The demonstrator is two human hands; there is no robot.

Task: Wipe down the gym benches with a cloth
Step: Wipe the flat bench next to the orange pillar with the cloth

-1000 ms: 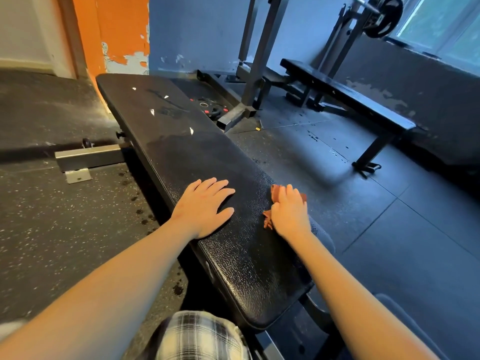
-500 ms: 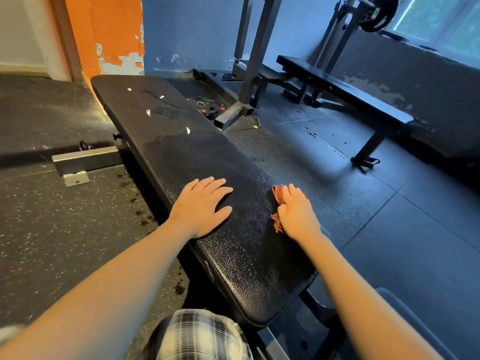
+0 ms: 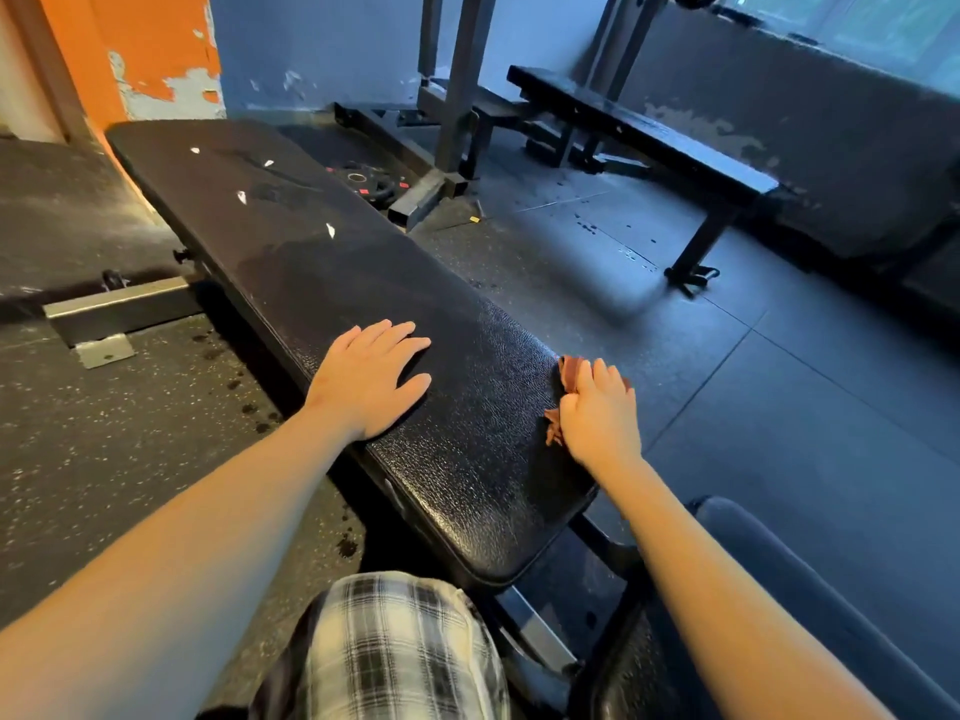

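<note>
Pressing a rust-brown cloth [image 3: 570,374] to the right edge of the near gym bench [image 3: 322,272] with the flat right hand [image 3: 600,413]; bracing on the pad with the left hand [image 3: 369,379], spread and empty. Probably early going: white flecks [image 3: 330,230] to clear farther up, a second bench [image 3: 649,135] beyond.

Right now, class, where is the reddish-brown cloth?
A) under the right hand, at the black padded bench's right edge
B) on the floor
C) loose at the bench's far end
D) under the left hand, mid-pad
A: the right hand presses the reddish-brown cloth onto the black padded bench at its right edge; the left hand lies flat on bare pad.
</note>
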